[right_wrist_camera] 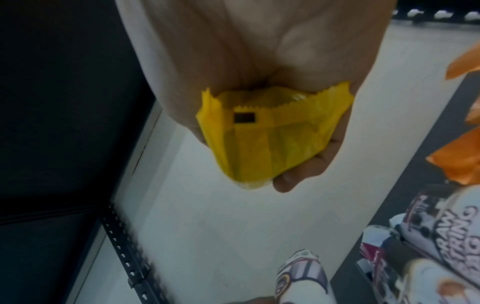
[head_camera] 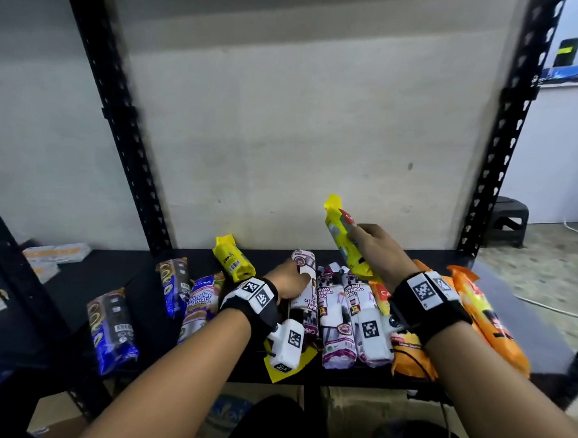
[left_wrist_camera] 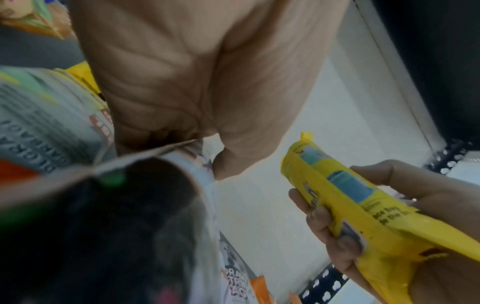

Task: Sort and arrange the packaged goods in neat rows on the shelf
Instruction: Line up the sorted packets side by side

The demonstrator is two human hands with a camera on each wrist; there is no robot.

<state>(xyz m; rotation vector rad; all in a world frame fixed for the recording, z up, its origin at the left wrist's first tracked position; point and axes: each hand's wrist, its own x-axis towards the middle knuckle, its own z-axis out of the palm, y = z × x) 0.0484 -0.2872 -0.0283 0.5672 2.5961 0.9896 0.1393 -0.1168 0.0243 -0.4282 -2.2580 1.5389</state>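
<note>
1. Yellow pack [head_camera: 345, 243] being held above the black shelf [head_camera: 108, 278] by right hand [head_camera: 376, 251], fingers [left_wrist_camera: 327, 224] wrapped round its middle, top end tilting up toward the back wall [head_camera: 284, 136].
2. Left hand [head_camera: 287, 282] lying on a white drawstring-bag roll [head_camera: 303, 285] on the shelf, fingers curling over its far end; gripping or merely resting, cannot tell.
3. Two more white drawstring-bag rolls [head_camera: 338, 315] lying just right of that one, side by side, touching.
4. Orange packs [head_camera: 484, 320] lying at the right end of the shelf, beside the white rolls.
5. Second yellow pack [head_camera: 233, 261] lying near the back, left of the left hand.
6. Purple pack [head_camera: 199, 304] and two dark blue packs [head_camera: 113, 330] lying further left, angled, apart from one another.
7. Black perforated uprights [head_camera: 120, 121] framing the shelf on both sides.
</note>
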